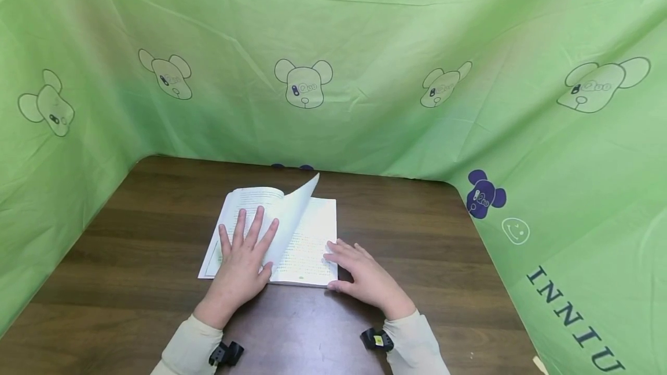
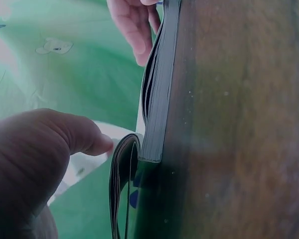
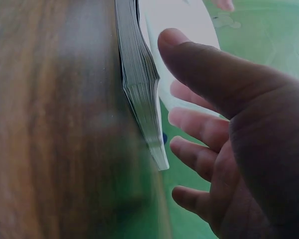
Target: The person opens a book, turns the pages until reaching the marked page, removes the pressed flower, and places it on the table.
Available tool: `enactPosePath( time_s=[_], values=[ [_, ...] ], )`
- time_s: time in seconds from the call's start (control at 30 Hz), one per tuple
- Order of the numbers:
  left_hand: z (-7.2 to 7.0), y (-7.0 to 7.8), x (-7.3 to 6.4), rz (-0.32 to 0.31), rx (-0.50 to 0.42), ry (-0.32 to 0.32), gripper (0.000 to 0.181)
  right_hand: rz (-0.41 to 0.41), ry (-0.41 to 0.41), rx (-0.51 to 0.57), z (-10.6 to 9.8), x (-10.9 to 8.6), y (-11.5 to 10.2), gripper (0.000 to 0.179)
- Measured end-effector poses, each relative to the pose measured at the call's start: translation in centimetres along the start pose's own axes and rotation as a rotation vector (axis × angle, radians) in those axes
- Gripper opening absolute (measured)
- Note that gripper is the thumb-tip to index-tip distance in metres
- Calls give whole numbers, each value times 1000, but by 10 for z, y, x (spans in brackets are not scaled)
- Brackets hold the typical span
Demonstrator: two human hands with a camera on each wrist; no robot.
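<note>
An open book (image 1: 312, 230) with printed white pages lies on the table, its right-hand stack thick in the right wrist view. One leaf (image 1: 299, 207) stands up at a slant between the two sides, its top corner highest. My left hand (image 1: 245, 265) rests with fingers spread on the left-hand pages, its thumb by the raised leaf. At the right edge of the book is my right hand (image 1: 367, 276), fingertips over the page margin and thumb near the lower right corner. In the right wrist view its fingers (image 3: 194, 154) are apart, with nothing gripped.
The book lies on a dark brown wooden table (image 1: 427, 236). Green cloth (image 1: 365, 16) printed with bear heads hangs behind the table and along both sides. Black wrist devices (image 1: 377, 339) sit at both pale sleeves.
</note>
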State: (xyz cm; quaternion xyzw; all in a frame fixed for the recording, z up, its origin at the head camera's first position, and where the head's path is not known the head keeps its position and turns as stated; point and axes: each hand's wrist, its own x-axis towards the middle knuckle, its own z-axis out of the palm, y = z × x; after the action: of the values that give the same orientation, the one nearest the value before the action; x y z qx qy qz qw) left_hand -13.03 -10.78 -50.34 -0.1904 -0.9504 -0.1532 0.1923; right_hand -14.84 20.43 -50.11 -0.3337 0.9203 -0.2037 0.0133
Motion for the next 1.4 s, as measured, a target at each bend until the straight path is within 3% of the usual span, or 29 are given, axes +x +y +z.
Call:
enactPosePath(
  time_s=[0.3,0.53,0.77,1.23,1.4],
  values=[
    [0,1,-1,19,-8,-50,77,-13,-18,5,2,-2,1,63],
    [0,1,-2,-19,-41,-145,72,-12,-24,7,1,-3,-1,63],
    [0,2,-4,-51,-51,-183,69,-29,-27,12,0,-2,-1,65],
    [-3,3,-5,-171,-119,-290,50,-15,-53,3,-1,-1,-4,62],
    [-4,3,-5,-173,-111,-313,52,-10,-44,-11,0,-1,-4,58]
  ],
)
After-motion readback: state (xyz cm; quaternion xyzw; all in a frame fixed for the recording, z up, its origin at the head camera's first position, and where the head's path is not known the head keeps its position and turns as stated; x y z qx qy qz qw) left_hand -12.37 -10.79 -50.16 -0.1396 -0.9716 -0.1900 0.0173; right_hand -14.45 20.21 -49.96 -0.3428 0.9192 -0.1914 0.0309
